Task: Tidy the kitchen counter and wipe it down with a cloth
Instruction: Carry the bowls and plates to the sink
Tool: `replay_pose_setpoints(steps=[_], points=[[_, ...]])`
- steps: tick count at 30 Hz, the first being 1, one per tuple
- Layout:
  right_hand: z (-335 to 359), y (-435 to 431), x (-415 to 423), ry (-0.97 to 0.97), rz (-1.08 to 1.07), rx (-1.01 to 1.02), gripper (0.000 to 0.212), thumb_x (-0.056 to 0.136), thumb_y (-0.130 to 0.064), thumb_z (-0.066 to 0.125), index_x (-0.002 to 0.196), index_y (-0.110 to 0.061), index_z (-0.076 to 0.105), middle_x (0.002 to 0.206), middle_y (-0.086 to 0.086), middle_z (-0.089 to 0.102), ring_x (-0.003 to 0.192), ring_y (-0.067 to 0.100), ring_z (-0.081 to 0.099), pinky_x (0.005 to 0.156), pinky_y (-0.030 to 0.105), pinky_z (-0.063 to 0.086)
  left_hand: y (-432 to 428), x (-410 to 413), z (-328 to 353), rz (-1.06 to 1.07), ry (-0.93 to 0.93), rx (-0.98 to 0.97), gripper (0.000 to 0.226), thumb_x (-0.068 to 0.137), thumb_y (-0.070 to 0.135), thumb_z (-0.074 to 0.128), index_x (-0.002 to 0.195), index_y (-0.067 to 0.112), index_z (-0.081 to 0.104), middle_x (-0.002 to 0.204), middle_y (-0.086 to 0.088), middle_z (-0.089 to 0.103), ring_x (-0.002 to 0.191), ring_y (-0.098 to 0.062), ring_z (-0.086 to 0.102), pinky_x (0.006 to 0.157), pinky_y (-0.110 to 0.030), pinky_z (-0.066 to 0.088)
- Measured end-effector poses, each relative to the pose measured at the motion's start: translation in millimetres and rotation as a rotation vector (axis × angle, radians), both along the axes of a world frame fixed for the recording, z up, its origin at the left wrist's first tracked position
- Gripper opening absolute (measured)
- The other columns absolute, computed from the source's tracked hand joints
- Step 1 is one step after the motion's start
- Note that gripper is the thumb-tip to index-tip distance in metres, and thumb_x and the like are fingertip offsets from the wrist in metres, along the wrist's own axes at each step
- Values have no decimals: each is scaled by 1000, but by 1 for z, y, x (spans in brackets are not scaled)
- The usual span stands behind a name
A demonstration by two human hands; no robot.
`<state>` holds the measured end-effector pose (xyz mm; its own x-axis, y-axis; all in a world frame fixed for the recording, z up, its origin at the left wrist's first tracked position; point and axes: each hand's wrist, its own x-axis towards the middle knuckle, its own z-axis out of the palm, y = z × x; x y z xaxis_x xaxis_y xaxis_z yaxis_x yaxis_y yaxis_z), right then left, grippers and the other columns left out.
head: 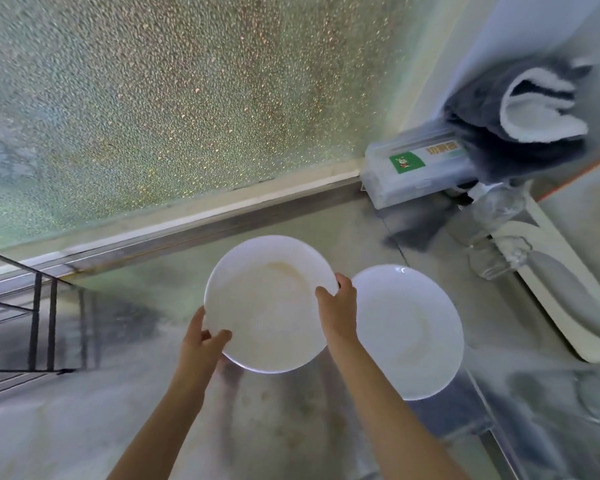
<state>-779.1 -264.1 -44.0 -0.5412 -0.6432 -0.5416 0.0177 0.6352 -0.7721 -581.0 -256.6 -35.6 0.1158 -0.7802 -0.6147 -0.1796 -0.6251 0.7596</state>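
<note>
A white plate (267, 303) with a faint brown smear near its far rim is held over the grey counter (118, 427). My left hand (201, 344) grips its near-left rim, thumb on top. My right hand (338, 310) grips its right rim. A second white plate (409, 330) lies flat on the counter just to the right, partly behind my right forearm. A grey and white cloth (523, 112) hangs bunched at the upper right, above a plastic box.
A textured frosted window (187, 98) with a metal sill runs along the back. A clear plastic box with a green label (416, 168) sits at the back right. A clear glass (492, 251) and a white tray (568, 306) stand at the right. A black wire rack (32, 323) is at the left.
</note>
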Motion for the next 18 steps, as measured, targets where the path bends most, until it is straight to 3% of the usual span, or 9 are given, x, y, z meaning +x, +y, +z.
replay_pose_setpoints(steps=[4, 7, 11, 15, 18], points=[[11, 29, -27, 10, -149, -101, 40, 79, -20, 58, 118, -16, 54, 116, 6, 56, 99, 22, 57, 86, 39, 51, -2, -21, 16, -150, -62, -134, 60, 85, 4, 60, 138, 22, 40, 93, -7, 59, 79, -20, 57, 73, -32, 44], [19, 55, -61, 98, -227, -137, 30, 79, -6, 54, 107, -17, 57, 106, 3, 61, 94, 21, 57, 81, 32, 46, 0, -52, 23, -272, -62, -171, 57, 84, 6, 62, 134, 26, 42, 89, 1, 58, 75, -12, 58, 62, -22, 44], [18, 88, -108, 218, -326, -96, 39, 75, 7, 47, 98, -23, 56, 104, 3, 62, 98, 25, 55, 89, 40, 46, 11, -99, 14, -383, 49, -98, 64, 75, 15, 68, 134, 20, 43, 87, -5, 59, 73, -13, 58, 54, -9, 44], [4, 112, -138, 236, -407, -51, 42, 76, 11, 48, 103, -20, 56, 109, 10, 62, 102, 28, 56, 86, 37, 48, 24, -133, -7, -471, -6, -57, 60, 82, 1, 62, 136, 17, 42, 85, 1, 60, 72, -9, 58, 61, -15, 44], [-6, 118, -149, 224, -426, -40, 41, 76, 11, 48, 102, -20, 57, 106, 9, 62, 99, 27, 57, 85, 38, 49, 29, -148, -11, -501, -84, -85, 59, 81, 4, 61, 135, 17, 43, 84, 6, 59, 73, -6, 57, 61, -16, 41]])
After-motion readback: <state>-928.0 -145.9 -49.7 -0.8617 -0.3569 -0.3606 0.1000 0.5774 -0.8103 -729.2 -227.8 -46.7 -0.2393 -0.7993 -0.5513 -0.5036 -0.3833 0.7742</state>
